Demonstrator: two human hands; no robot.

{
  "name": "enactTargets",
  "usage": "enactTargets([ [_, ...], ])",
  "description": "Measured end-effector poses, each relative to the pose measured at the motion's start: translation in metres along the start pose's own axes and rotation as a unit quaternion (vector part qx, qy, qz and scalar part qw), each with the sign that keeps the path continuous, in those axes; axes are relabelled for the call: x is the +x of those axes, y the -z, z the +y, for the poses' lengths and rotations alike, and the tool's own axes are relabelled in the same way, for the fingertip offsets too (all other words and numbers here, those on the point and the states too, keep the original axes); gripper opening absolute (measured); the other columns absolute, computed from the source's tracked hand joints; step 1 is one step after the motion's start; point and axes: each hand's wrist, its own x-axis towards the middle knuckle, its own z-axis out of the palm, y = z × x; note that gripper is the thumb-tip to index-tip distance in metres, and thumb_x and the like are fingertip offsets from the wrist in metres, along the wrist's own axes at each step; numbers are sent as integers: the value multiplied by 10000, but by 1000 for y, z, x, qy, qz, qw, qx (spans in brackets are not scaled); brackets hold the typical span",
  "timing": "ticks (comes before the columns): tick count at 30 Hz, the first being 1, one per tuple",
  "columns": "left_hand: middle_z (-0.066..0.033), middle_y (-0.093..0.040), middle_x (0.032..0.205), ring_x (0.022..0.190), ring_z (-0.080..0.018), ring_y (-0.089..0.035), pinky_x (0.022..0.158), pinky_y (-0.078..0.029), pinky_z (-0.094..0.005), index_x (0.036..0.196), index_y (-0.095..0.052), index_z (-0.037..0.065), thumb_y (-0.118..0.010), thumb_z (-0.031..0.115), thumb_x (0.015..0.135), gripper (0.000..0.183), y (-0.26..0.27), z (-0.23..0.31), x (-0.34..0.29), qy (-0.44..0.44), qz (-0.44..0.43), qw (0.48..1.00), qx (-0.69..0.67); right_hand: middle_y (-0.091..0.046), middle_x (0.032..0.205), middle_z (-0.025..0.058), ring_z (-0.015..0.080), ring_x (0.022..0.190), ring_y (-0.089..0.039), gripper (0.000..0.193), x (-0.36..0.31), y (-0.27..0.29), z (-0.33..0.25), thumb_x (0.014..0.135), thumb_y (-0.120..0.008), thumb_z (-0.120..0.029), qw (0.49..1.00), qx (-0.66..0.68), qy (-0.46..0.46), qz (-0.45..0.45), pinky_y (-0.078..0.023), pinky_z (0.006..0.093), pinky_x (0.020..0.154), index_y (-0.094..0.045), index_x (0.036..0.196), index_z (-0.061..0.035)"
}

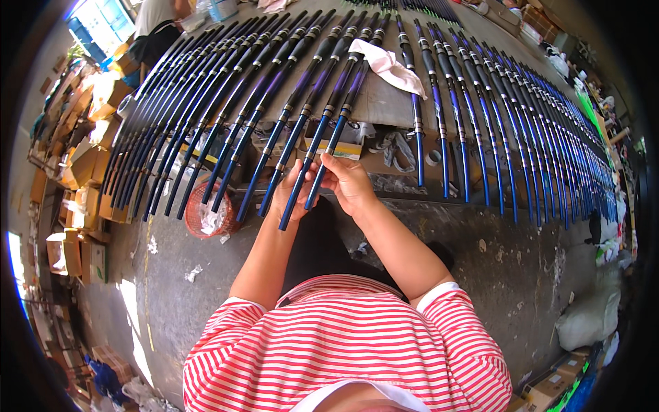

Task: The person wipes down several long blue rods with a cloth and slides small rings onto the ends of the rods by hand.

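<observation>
Long rows of fishing rods with dark grips and blue lower sections lie side by side over the near table edge. My right hand (349, 184) pinches the blue lower end of one fishing rod (334, 136) between thumb and fingers. Close beside it, my left hand (292, 196) curls around the same rod end from the left. A neighbouring rod (299, 184) crosses in front of the left hand and hides part of its fingers. Just right of the held rod, a pale pink cloth (390, 67) is draped across the rods' upper parts.
The grey table (384, 103) bears the rods, with more at its far side. Below its edge stand a red mesh basket (209, 211) with scraps and a yellow box (347, 149). Cardboard boxes (82, 206) pile up at left. Another person (154, 34) stands at the far left.
</observation>
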Motion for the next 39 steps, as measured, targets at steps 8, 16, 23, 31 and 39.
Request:
enactTargets([
  [8, -20, -592, 695, 355, -11, -296, 338, -242, -144, 1150, -477, 92, -486, 179, 848, 314, -39, -37, 54, 28, 16, 999, 25, -611, 752, 43, 104, 572, -573, 346, -28, 46, -39, 832, -542, -181, 995, 52, 80, 0, -459, 195, 510, -490, 1150, -56],
  [16, -5, -529, 835, 453, -49, -295, 384, -243, -166, 1140, -485, 97, -441, 371, 869, 387, -20, -24, 39, 46, 108, 989, 91, -618, 769, 39, 101, 600, -588, 340, -20, 79, -23, 852, -502, -311, 983, 141, 4, 114, -479, 191, 522, -525, 1076, -56],
  [23, -12, -490, 627, 378, -59, -319, 318, -213, -166, 863, -559, 66, -431, 421, 860, 377, 39, 35, -42, -85, 50, 995, -5, -620, 733, 94, 161, 624, -607, 337, -6, -7, 38, 799, -578, -328, 992, -47, -102, -60, -495, 242, 543, -600, 863, 3],
  [31, -47, -557, 651, 525, -191, -540, 351, -366, -180, 1001, -522, -26, -475, 311, 860, 368, -19, 50, -22, -50, 120, 991, 25, -613, 835, 85, 173, 764, -607, 251, 14, -33, 48, 816, -560, -185, 983, 152, -41, -91, -496, 278, 707, -559, 1020, -39],
  [39, -29, -572, 734, 351, -35, -322, 319, -240, -146, 1234, -366, 58, -420, 259, 886, 405, -25, 20, 17, 15, -12, 999, 42, -610, 827, 73, 147, 708, -612, 412, 14, 21, 13, 853, -503, -175, 970, 228, 30, -75, -497, 200, 559, -387, 1238, -89],
])
